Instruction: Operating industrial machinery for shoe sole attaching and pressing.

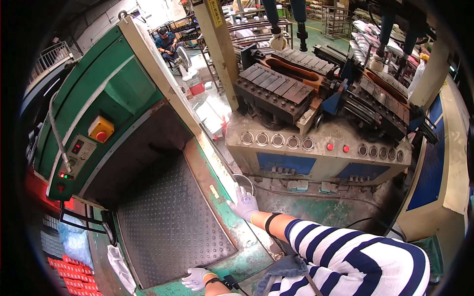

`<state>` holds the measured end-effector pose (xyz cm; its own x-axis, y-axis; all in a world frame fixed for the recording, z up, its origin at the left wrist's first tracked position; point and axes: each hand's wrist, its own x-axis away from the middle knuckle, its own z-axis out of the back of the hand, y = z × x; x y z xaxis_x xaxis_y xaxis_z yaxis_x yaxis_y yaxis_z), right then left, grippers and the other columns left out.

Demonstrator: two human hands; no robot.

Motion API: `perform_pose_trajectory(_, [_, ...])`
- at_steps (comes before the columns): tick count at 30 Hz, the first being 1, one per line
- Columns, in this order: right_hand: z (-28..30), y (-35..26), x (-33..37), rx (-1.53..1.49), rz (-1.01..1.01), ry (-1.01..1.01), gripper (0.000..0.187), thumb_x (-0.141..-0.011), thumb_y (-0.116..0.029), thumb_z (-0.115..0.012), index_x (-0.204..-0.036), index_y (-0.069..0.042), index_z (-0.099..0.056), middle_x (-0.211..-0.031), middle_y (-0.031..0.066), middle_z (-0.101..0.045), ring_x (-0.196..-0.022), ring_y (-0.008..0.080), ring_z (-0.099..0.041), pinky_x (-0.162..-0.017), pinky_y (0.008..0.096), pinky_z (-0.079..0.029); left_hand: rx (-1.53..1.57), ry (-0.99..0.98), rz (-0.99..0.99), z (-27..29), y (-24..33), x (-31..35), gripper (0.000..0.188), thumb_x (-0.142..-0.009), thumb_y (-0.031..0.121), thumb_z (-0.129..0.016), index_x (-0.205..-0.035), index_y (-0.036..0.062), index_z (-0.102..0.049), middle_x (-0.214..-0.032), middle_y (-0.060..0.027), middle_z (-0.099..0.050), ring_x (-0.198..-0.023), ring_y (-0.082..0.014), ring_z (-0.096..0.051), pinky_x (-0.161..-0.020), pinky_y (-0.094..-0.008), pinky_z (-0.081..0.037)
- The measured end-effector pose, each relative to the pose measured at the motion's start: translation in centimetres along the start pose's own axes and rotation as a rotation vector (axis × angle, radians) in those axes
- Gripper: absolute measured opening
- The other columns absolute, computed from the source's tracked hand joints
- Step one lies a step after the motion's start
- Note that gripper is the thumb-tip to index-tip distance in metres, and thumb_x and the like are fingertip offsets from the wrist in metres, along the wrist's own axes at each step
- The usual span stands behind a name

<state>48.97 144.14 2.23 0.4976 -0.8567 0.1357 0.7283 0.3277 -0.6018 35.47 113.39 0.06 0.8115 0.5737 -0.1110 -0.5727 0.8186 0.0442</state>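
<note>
Green machine (129, 93) stands before us, filling the left half of our view, its deeper interior lost in shadow beneath the hood. The fisheye border blackens the corners, our left forearm is cut off by the lower edge, and both palms are turned away from us. Our right hand (244, 204) partly covers a round container (251, 182) beyond it.

The machine's black bed (173, 232) carries rows of raised studs; its green rim (244, 239) is worn pale in patches. A yellow box (101, 129) with 1 red button sits on the hood. Across the floor we see a beige machine (316, 145) with 10 round dials and 2 red buttons; farther back, 1 seated person (169, 45) is near a fan (184, 58).

Our released right hand lies with fingers extended on the rim, right of the bed. Our left hand (196, 278), also loose, rests at the near edge, just beside the bed's lower end.
</note>
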Motion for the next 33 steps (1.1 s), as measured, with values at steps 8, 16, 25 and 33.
perform_pose_trajectory(8, [0.0,-0.1,0.0,0.018,0.005,0.012,0.086,-0.094,-0.054,-0.051,-0.158,-0.007,-0.017,-0.152,0.0204,-0.038,-0.125,0.0376,-0.052,-0.101,0.0497,-0.045,0.030,0.002,-0.002,-0.3,-0.1,-0.3,0.059,-0.100,0.044,-0.036,-0.148,0.0101,-0.042,-0.156,-0.0078,-0.040,-0.147,-0.0260,-0.032,-0.118,-0.0481,-0.025])
perform_pose_trajectory(16, [-0.3,0.2,-0.1,0.006,-0.012,0.017,0.089,-0.092,-0.055,-0.054,-0.158,-0.008,-0.017,-0.150,0.0254,-0.040,-0.123,0.0438,-0.054,-0.103,0.0495,-0.044,0.033,-0.010,-0.001,-0.8,-0.2,-0.5,0.060,-0.100,0.045,-0.036,-0.149,0.0104,-0.041,-0.157,-0.0070,-0.039,-0.148,-0.0264,-0.031,-0.118,-0.0491,-0.024])
perform_pose_trajectory(25, [-0.3,0.1,-0.1,0.006,-0.010,0.018,0.089,-0.092,-0.055,-0.054,-0.158,-0.008,-0.017,-0.149,0.0262,-0.040,-0.122,0.0441,-0.054,-0.103,0.0493,-0.044,0.020,-0.010,-0.006,0.1,0.0,0.1,0.061,-0.100,0.047,-0.037,-0.149,0.0104,-0.042,-0.158,-0.0112,-0.038,-0.146,-0.0261,-0.035,-0.119,-0.0429,-0.025])
perform_pose_trajectory(33, [0.1,-0.1,-0.1,0.014,0.001,-0.020,0.087,-0.095,-0.054,-0.050,-0.158,-0.007,-0.015,-0.153,0.0211,-0.037,-0.128,0.0388,-0.051,-0.103,0.0493,-0.044,0.049,0.008,0.016,-0.2,0.1,0.0,0.062,-0.100,0.046,-0.038,-0.150,0.0097,-0.040,-0.158,-0.0116,-0.038,-0.146,-0.0266,-0.035,-0.120,-0.0424,-0.025])
